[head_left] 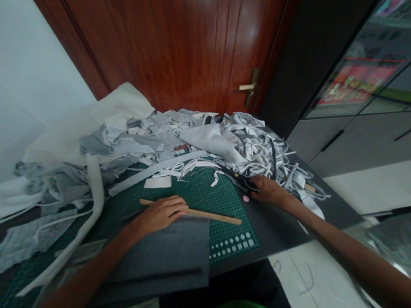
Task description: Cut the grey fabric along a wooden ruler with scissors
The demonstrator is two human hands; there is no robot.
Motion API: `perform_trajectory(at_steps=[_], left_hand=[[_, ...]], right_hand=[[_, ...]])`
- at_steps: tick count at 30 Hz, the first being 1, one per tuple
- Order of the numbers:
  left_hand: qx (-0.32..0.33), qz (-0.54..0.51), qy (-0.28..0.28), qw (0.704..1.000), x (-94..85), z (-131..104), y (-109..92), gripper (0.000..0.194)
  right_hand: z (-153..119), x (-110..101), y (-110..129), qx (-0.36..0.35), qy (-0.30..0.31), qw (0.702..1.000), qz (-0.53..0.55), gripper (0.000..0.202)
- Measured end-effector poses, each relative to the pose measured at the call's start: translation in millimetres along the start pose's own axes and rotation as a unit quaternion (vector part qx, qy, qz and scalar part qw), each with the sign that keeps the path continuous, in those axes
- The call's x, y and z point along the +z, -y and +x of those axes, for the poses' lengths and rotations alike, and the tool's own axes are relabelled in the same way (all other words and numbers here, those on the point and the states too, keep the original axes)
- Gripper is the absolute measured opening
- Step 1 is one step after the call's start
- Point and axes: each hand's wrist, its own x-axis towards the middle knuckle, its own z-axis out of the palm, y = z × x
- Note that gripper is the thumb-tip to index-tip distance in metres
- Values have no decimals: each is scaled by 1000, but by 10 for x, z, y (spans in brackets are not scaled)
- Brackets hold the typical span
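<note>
My left hand (168, 211) lies over a wooden ruler (216, 216), fingers together and pressing it down. Under the ruler is a dark grey piece of fabric (164, 253), spread on a green cutting mat (227, 195) with its lower edge near the table's front. To the right, my right hand (265, 189) is closed around the handles of black scissors (242, 179). The scissor blades point left toward the scraps, and their tips are hard to make out. A small pink piece (246, 198) sits just left of my right hand.
A heap of grey and white fabric scraps (211, 141) runs along the back of the dark table (280, 229). Long pale strips (95, 192) curl over the mat's left side. Behind stands a brown wooden door (167, 47), with a cabinet (362, 135) to the right.
</note>
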Motion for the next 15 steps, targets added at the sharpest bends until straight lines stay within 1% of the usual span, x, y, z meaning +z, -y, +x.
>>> perform_trajectory(at_steps=[2, 4, 6, 8, 10, 12, 15], left_hand=[[4, -27, 28, 999, -59, -68, -66, 29], [2, -44, 51, 998, -110, -95, -122, 28], [-2, -46, 58, 997, -134, -80, -155, 27], [-6, -35, 51, 998, -121, -36, -163, 27], [-8, -17, 32, 999, -72, 15, -150, 27], [-8, 4, 8, 1000, -6, 52, -127, 29], [-4, 21, -22, 1000, 76, 69, -100, 30]], right_hand=[[1, -44, 41, 27, 4, 1000, -10, 41], [8, -111, 68, 39, 3, 999, -14, 41], [13, -201, 77, 43, 4, 999, -18, 43], [5, -311, 67, 45, 11, 999, -23, 45], [-23, -426, 33, 52, 16, 998, -27, 43], [-74, -529, -42, 62, 14, 997, -31, 33], [-212, -647, -248, 62, 8, 998, -23, 18]])
